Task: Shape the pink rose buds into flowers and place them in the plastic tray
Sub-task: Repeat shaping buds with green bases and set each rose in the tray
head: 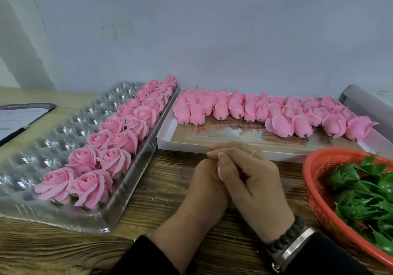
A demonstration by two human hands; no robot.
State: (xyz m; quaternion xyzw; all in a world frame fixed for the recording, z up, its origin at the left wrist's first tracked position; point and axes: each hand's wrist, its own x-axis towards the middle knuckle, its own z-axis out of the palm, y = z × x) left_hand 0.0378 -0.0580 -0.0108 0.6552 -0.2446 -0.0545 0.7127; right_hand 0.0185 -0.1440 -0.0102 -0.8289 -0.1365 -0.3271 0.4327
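Note:
My left hand (204,186) and my right hand (253,181) are clasped together over the wooden table, both curled round one pink rose bud (219,169), of which only a sliver shows between the fingers. On the left lies the clear plastic tray (49,145); two rows of shaped pink roses (119,138) fill its right side. Behind my hands a white cardboard box lid (170,134) holds several unshaped pink buds (255,109) lying on their sides with short stems.
An orange plastic basket (314,192) full of green leaf calyxes (365,194) stands at the right. A dark notebook with a pen (17,119) lies at the far left. A grey wall rises directly behind the table.

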